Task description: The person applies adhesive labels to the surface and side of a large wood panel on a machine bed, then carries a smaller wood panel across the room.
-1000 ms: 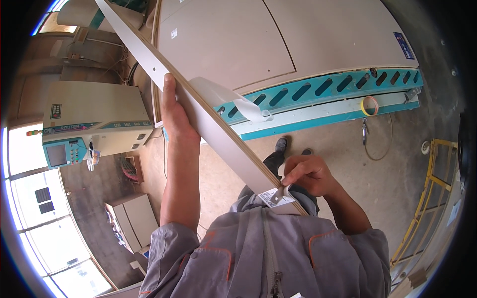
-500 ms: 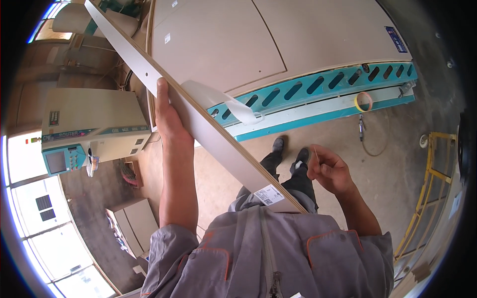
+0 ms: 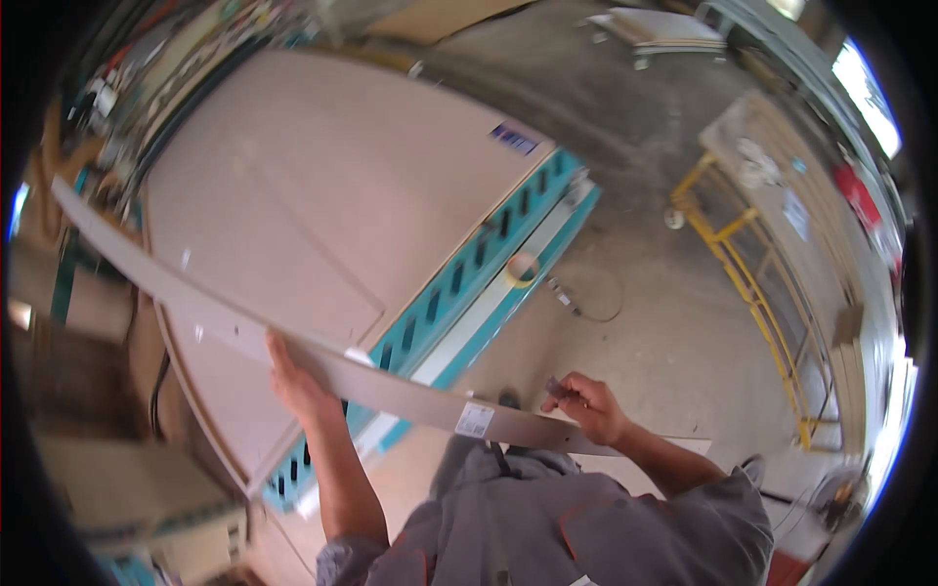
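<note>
A long narrow board (image 3: 391, 391), pale and with a white label (image 3: 475, 420) on its face, runs slantwise from the far left to in front of my body. My left hand (image 3: 301, 383) is closed on its near edge, left of the middle. Above the board's right part is my right hand (image 3: 591, 405), its fingers pinched around a small dark flat piece (image 3: 556, 388) whose kind I cannot make out. Motion blurs the picture somewhat.
A machine bed with large pale sheets (image 3: 322, 166) and a teal slotted edge (image 3: 457, 288) lies ahead. A tape roll (image 3: 522, 270) rests on that edge; a hose with a nozzle (image 3: 564, 296) is on the floor. To the right stands a yellow-framed trolley (image 3: 743, 283) with boards.
My view and body have turned to the right, and the board now lies more crosswise. My right hand has come over the board's right part; my left hand keeps its hold.
</note>
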`<state>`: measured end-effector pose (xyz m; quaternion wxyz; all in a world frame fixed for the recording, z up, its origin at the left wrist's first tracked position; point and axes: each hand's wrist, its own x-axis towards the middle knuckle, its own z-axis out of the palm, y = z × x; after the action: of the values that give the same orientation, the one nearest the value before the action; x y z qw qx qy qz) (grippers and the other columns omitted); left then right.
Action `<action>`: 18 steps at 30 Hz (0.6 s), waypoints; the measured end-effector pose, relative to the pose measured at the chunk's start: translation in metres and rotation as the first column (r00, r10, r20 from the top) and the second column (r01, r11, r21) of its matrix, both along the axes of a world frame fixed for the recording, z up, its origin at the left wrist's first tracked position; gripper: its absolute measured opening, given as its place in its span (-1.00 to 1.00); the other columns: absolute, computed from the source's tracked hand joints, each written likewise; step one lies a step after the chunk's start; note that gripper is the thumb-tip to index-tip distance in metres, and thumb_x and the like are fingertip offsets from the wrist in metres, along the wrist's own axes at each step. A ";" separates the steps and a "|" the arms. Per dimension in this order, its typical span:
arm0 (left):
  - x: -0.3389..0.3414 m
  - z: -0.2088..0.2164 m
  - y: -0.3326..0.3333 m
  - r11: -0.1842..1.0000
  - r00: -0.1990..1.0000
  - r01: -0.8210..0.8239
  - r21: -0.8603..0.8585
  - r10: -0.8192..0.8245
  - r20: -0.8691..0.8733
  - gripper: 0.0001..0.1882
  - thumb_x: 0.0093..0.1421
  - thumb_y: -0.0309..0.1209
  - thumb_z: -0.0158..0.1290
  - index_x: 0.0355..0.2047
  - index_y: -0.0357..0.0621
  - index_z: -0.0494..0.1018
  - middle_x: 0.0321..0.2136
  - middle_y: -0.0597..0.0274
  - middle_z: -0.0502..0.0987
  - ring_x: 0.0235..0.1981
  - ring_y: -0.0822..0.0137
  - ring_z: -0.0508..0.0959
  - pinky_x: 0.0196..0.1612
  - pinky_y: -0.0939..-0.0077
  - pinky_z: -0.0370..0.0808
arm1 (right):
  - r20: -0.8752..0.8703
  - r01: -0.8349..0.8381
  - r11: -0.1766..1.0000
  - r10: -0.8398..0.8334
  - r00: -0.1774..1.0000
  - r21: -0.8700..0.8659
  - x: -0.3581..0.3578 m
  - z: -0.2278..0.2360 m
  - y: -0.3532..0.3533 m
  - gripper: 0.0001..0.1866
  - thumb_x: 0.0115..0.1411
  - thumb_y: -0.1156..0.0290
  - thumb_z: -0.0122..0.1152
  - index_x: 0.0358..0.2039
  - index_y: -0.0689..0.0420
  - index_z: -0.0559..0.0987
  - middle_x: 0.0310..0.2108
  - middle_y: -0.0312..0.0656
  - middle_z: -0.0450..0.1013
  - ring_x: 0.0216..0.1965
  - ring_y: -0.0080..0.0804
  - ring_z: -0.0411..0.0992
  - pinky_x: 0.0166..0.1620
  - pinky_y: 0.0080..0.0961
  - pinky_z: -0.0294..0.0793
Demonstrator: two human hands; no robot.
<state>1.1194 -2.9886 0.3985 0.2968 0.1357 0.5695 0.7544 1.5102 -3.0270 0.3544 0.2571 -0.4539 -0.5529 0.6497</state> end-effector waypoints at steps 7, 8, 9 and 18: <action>0.098 0.015 0.080 0.993 0.995 0.097 -0.061 -0.098 -0.026 -0.38 0.26 0.01 0.03 -0.02 -0.42 0.38 -0.12 0.05 0.49 -0.12 0.16 0.49 -0.02 0.25 0.46 | -0.327 0.544 0.824 -0.475 0.817 0.159 0.060 0.000 -0.022 -0.84 0.09 0.73 -0.16 -0.30 0.29 0.34 -0.42 0.01 0.51 -0.30 -0.25 0.51 -0.13 -0.38 0.47; 0.117 0.022 0.090 0.993 0.993 0.113 -0.035 -0.114 -0.034 -0.40 0.26 -0.01 0.04 -0.06 -0.42 0.39 -0.16 0.06 0.49 -0.16 0.19 0.49 -0.07 0.26 0.46 | -0.355 0.593 0.791 -0.515 0.780 0.154 0.069 0.000 -0.023 -0.82 0.06 0.74 -0.15 -0.32 0.28 0.34 -0.43 0.01 0.50 -0.29 -0.24 0.51 -0.12 -0.36 0.47; 0.139 0.028 0.098 0.991 0.990 0.134 -0.015 -0.134 -0.045 -0.43 0.26 -0.04 0.05 -0.09 -0.42 0.40 -0.20 0.07 0.48 -0.19 0.21 0.49 -0.12 0.27 0.47 | -0.388 0.628 0.770 -0.547 0.742 0.113 0.079 -0.007 -0.025 -0.84 0.04 0.73 -0.12 -0.34 0.27 0.36 -0.44 -0.04 0.49 -0.31 -0.28 0.50 -0.13 -0.40 0.46; 0.360 0.056 0.181 0.902 0.899 0.411 0.135 -0.376 -0.224 -0.52 0.24 -0.09 0.06 -0.24 -0.40 0.44 -0.40 0.16 0.48 -0.38 0.33 0.46 -0.32 0.38 0.43 | -0.089 0.671 0.524 -0.750 0.655 0.525 0.218 -0.033 0.024 -0.94 0.09 0.48 0.25 -0.43 0.16 0.56 -0.69 -0.38 0.36 -0.62 -0.70 0.28 -0.52 -0.65 0.24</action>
<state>1.4793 -2.8076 0.4543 0.3737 0.3469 0.4861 0.7098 1.7284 -3.0027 0.3218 0.5690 -0.6003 -0.4881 0.2786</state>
